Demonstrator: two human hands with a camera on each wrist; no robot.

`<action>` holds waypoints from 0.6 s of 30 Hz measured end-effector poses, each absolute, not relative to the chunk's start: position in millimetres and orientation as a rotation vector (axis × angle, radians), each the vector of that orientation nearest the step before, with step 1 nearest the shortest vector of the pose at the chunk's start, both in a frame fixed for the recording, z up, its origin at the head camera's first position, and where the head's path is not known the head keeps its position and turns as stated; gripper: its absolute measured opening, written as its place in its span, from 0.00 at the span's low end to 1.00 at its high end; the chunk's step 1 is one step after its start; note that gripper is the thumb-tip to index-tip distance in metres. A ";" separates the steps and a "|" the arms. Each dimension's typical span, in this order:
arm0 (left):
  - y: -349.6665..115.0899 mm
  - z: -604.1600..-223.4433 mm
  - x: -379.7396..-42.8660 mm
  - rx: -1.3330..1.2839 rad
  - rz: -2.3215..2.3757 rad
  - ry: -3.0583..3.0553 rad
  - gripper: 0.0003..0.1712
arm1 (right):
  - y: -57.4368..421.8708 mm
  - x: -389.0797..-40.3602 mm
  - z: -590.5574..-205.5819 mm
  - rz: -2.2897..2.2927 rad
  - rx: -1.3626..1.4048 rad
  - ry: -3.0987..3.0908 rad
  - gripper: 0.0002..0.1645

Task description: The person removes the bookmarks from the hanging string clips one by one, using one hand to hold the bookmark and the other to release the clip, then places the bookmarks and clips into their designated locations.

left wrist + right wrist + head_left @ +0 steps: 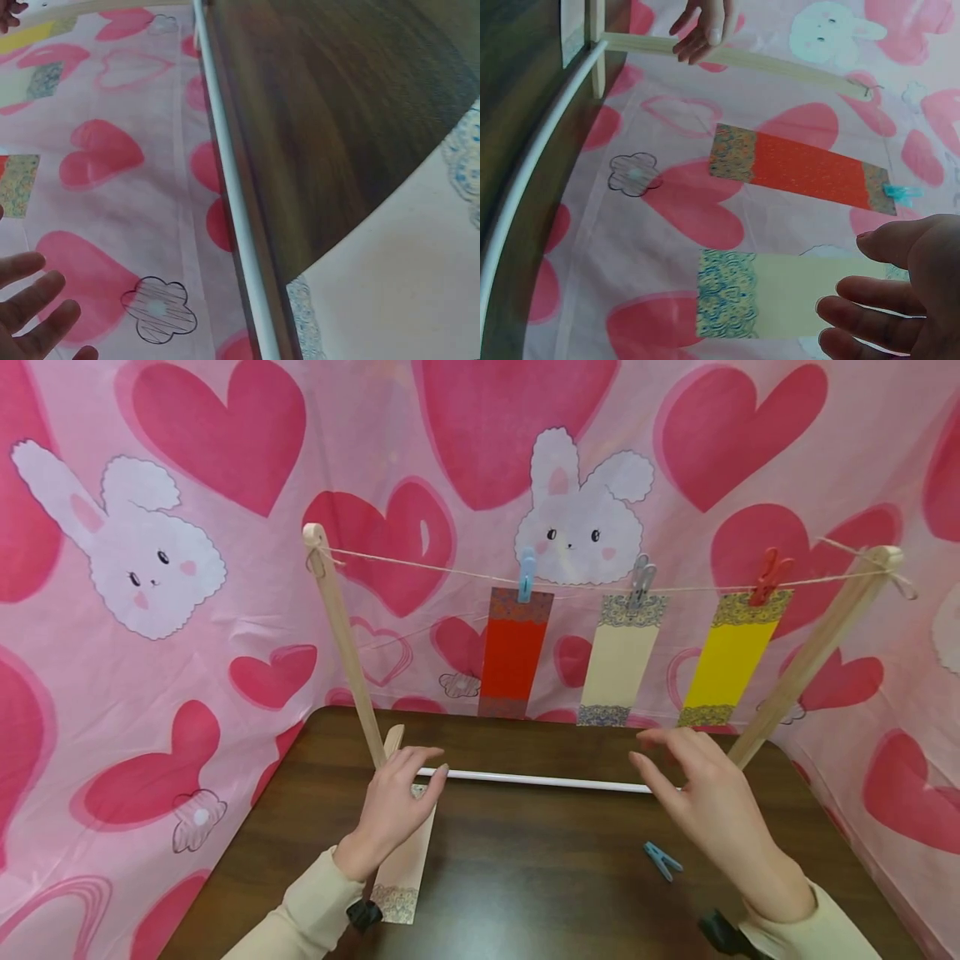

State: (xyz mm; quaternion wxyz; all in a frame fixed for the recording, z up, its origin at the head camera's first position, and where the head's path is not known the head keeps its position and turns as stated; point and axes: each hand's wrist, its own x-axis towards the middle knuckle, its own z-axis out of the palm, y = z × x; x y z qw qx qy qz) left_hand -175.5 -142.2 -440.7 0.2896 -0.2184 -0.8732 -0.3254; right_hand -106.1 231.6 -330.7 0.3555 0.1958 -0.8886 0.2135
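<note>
My left hand [393, 810] hovers with loosely bent fingers above a pale strip [405, 860] with lace-patterned ends, which lies on the table. On the other side my right hand [708, 793] is held up, fingers apart and holding nothing. A blue clothespin [662, 861] lies on the table to the left of the right wrist. Beyond the hands a string holds three hanging strips: a red one [513, 652] under a light blue clothespin [527, 575], a cream one [618, 664] under a grey clothespin [642, 581], and a yellow one [731, 664] under a red clothespin [770, 577].
The string [435, 566] runs between a left wooden post [345, 643] and a right wooden post [813, 660]. A white rod [532, 779] joins them low down, across the dark wooden table [525, 868]. Pink heart-and-rabbit cloth [255, 602] covers the walls behind.
</note>
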 end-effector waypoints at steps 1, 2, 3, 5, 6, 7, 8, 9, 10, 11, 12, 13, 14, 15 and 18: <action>-141.3 -439.7 -176.2 -0.582 -0.875 -2.331 0.15 | 230.6 -106.8 -328.8 0.551 0.513 -2.291 0.24; -140.5 -438.6 -176.8 -0.584 -0.884 -2.330 0.15 | 229.7 -107.6 -326.8 0.551 0.521 -2.285 0.24; -139.8 -437.1 -177.2 -0.583 -0.893 -2.335 0.15 | 228.8 -108.4 -324.7 0.551 0.527 -2.281 0.24; -138.4 -434.1 -177.7 -0.583 -0.906 -2.342 0.15 | 227.0 -109.8 -320.7 0.550 0.542 -2.276 0.24; -137.7 -432.2 -177.9 -0.582 -0.918 -2.347 0.15 | 226.1 -110.5 -318.9 0.550 0.550 -2.272 0.24; -136.9 -430.2 -178.3 -0.579 -0.929 -2.352 0.15 | 225.3 -111.2 -317.1 0.552 0.558 -2.268 0.25; -136.4 -428.4 -178.7 -0.576 -0.943 -2.355 0.16 | 224.5 -111.8 -315.4 0.555 0.564 -2.263 0.24; -135.6 -426.6 -179.4 -0.568 -0.955 -2.360 0.16 | 223.8 -112.2 -313.8 0.556 0.568 -2.260 0.25; -134.8 -424.7 -179.8 -0.560 -0.969 -2.364 0.16 | 223.1 -112.6 -312.3 0.555 0.573 -2.255 0.24; -134.1 -422.4 -180.3 -0.554 -0.987 -2.367 0.16 | 222.4 -113.2 -310.9 0.556 0.580 -2.249 0.24; -133.4 -420.5 -181.1 -0.552 -1.004 -2.362 0.16 | 221.5 -113.6 -309.5 0.557 0.585 -2.245 0.23; -132.6 -418.6 -181.6 -0.548 -1.014 -2.358 0.16 | 220.6 -113.9 -308.0 0.557 0.588 -2.243 0.23; -131.8 -416.9 -182.2 -0.547 -1.024 -2.353 0.16 | 219.7 -114.4 -306.5 0.557 0.592 -2.240 0.22; -130.9 -415.2 -182.7 -0.546 -1.033 -2.350 0.16 | 218.8 -114.9 -304.9 0.558 0.596 -2.238 0.22; -127.8 -410.7 -184.4 -0.553 -1.054 -2.336 0.16 | 216.1 -116.6 -299.4 0.562 0.605 -2.235 0.21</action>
